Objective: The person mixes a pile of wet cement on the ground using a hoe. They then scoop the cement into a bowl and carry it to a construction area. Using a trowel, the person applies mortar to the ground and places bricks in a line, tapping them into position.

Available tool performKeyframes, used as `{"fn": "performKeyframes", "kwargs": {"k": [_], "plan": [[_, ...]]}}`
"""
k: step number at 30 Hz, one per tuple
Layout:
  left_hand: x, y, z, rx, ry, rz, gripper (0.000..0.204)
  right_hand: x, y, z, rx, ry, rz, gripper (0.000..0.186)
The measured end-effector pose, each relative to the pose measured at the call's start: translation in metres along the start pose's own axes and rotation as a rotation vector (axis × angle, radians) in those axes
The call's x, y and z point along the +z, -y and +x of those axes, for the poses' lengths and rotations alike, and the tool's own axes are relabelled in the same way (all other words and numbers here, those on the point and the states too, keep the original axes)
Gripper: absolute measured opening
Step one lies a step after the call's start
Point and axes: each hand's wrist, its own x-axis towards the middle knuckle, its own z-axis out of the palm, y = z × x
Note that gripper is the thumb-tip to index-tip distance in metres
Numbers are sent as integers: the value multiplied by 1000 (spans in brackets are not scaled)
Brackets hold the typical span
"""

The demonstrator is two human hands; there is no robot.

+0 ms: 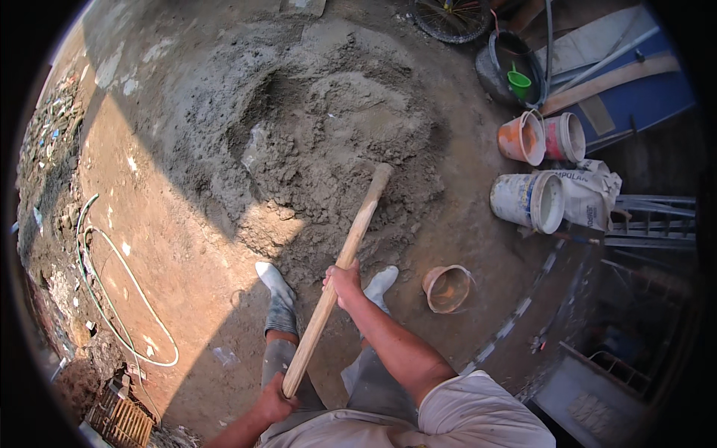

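A long wooden tool handle (pixel 328 299) runs diagonally up from my body, its far end in a broad mound of wet grey mortar (pixel 299 119); whatever head it has is hidden there. My left hand (pixel 276 399) is closed round the lower end of the handle, near my left leg. My right hand (pixel 343 284) grips the handle about halfway along, between my two feet in pale socks or boots, which stand at the mound's near edge.
Three buckets (pixel 526 201) and sacks (pixel 586 209) stand right, by leaning boards (pixel 605 67), a metal ladder (pixel 650 239) and a black tub (pixel 497 75). A small bucket (pixel 447 290) is near my right foot. A hose (pixel 119 287) lies left beside rubble. A wheel (pixel 448 15) is at the top.
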Motion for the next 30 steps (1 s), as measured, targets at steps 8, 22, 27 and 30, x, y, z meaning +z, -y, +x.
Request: {"fn": "performKeyframes", "kwargs": {"k": [8,22,27,30], "plan": [[10,-50,88,272,-59,79,44,-37,106,10,-247,-67,134,48],[-8,-117,187,282,31,127,46,-91,129,174,-106,-243,-205,11],[-43,-71,92,166,8,162,47,-44,48,115,40,-138,-147,9],[-56,-48,63,167,-4,132,44,-29,30,87,9,-108,-80,44]]}}
